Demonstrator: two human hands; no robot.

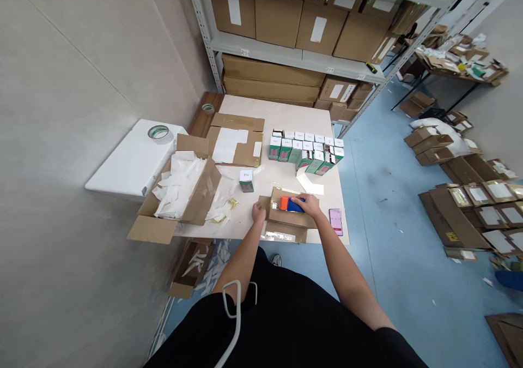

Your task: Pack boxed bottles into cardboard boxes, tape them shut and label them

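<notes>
In my right hand (310, 205) is a blue and orange tape dispenser (291, 204), lying against the top of a small cardboard box (300, 218) at the table's near edge. My left hand (258, 212) is closed at the left end of that box, gripping its cardboard edge; the fingertips are partly hidden. Clear tape shines on a cardboard flap (281, 233) on the box's near side. A single green and white carton (246, 181) stands beyond my left hand. To the right of the box lies a phone (335, 222) with a pink screen.
Rows of green and white cartons (306, 149) stand at the table's back right, near a white paper strip (309, 184). An open box of white papers (183, 188) sits left, with a flattened cardboard box (237, 139) behind. Shelving (265, 54) holds boxes beyond the table.
</notes>
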